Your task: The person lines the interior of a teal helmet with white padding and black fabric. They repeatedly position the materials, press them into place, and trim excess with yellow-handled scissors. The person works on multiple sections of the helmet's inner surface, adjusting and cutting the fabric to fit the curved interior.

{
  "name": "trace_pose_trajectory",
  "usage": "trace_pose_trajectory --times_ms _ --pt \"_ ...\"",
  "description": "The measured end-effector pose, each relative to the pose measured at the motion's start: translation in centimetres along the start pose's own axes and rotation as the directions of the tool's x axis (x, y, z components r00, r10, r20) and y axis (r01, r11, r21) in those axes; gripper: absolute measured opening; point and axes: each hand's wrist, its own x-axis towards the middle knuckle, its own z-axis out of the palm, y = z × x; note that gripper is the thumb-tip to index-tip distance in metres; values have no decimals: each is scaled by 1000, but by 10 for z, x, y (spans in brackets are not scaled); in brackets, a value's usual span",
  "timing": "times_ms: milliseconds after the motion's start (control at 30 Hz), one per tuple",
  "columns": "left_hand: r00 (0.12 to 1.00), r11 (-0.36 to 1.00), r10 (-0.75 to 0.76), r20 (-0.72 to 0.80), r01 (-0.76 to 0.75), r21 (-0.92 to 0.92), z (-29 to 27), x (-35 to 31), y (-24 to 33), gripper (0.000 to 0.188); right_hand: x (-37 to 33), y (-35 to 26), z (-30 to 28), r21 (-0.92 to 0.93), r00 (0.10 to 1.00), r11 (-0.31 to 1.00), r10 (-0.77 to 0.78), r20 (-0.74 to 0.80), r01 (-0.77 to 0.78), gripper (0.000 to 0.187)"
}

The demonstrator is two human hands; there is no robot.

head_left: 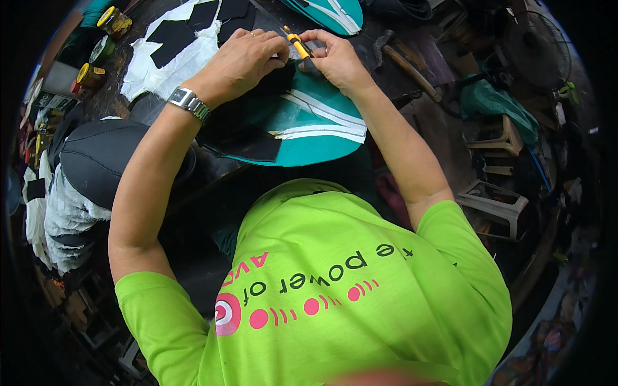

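My right hand (pixel 336 62) grips a yellow and black cutter knife (pixel 299 47), its tip pointing up and away from me. Close on its left, my left hand (pixel 248 58) has its fingers curled by the edge of some black material; what they pinch is hidden. Below both hands lies a teal panel (pixel 322 149) with white strips (pixel 322 132) fanning across it. A black piece (pixel 251 145) covers part of its left side. Another teal panel (pixel 315 8) with white strips rests at the far edge of view.
Black patches (pixel 174 42) lie on white cloth (pixel 143 72) at the far left. Jars (pixel 114 22) stand along the left side. A hammer (pixel 409 64) lies at right, with a fan (pixel 534 45) and plastic stools (pixel 494 206) beyond. A black padded form (pixel 100 151) stands at left.
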Motion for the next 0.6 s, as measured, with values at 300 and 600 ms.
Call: trace_pose_trajectory --times_ms 300,600 --pt "975 978 193 -114 -181 103 10 5 -2 17 -6 -8 0 -1 998 998 -60 33 60 40" --pt "992 992 125 -26 -125 6 -4 -12 8 8 -7 -16 7 -290 999 956 -48 21 52 46"
